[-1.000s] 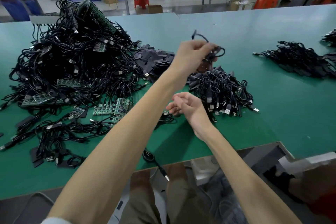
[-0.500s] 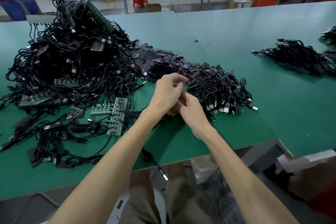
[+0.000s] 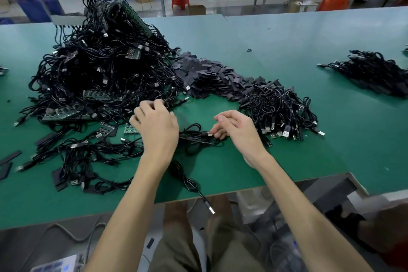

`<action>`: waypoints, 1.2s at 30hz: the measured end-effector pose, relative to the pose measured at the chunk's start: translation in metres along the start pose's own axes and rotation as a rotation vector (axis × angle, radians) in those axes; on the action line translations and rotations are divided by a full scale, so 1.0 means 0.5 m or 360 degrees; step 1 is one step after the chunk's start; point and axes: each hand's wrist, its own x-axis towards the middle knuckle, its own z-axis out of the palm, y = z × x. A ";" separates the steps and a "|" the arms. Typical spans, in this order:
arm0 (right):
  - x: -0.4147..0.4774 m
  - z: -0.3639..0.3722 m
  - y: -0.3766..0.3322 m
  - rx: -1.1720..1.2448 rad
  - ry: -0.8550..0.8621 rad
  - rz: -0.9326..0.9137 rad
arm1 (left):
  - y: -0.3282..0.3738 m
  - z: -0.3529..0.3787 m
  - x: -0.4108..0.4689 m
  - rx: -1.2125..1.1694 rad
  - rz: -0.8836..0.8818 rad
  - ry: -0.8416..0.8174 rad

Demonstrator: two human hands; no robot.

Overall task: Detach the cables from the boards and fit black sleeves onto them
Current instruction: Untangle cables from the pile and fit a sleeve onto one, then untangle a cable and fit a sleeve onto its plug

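Note:
A big heap of black USB cables and green boards (image 3: pixel 99 68) fills the left of the green table (image 3: pixel 298 161). Flat black sleeves (image 3: pixel 209 75) lie in a strip behind my hands, and a bundle of loose cables (image 3: pixel 280 112) sits to their right. My right hand (image 3: pixel 236 130) pinches the plug end of a coiled black cable (image 3: pixel 194 139) lying between my hands. My left hand (image 3: pixel 156 126) hovers palm down at the heap's edge, fingers curled over cables next to a small green board (image 3: pixel 130 129). Whether it grips one is hidden.
Another heap of black cables (image 3: pixel 375 73) lies at the far right. One cable (image 3: pixel 189 183) hangs over the table's front edge with its plug dangling. More cables and flat black pieces (image 3: pixel 72 161) are scattered at front left. Benches and red stools stand behind.
My left hand dropped from the raised cable, met my right hand, then moved left to the heap's edge. My right hand now pinches a cable plug on the table.

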 end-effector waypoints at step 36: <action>-0.004 -0.001 0.007 -0.0348 -0.0061 -0.0170 | 0.024 0.004 -0.047 -0.0987 0.0452 -0.0424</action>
